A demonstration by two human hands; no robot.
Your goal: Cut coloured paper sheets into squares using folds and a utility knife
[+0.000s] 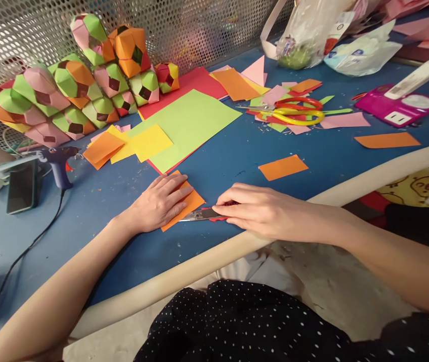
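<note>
My left hand [159, 203] lies flat with its fingers stretched out, pressing an orange paper piece [190, 199] onto the blue table. My right hand [255, 208] is closed around the red handle of a metal blade [198, 215]. The fingers cover most of the handle, so I cannot tell whether it is a knife or closed scissors. Its blade points left and meets the lower right edge of the orange paper, close to my left fingertips. Beyond my right hand lies another orange paper rectangle [283, 167].
Behind my left hand are yellow sheets [154, 142] and a large green sheet [195, 125]. Folded paper balls [74, 80] are stacked by the mesh panel. A glue gun [60, 166] and phone [21, 186] lie left. Yellow-handled scissors [299, 116] rest on paper scraps.
</note>
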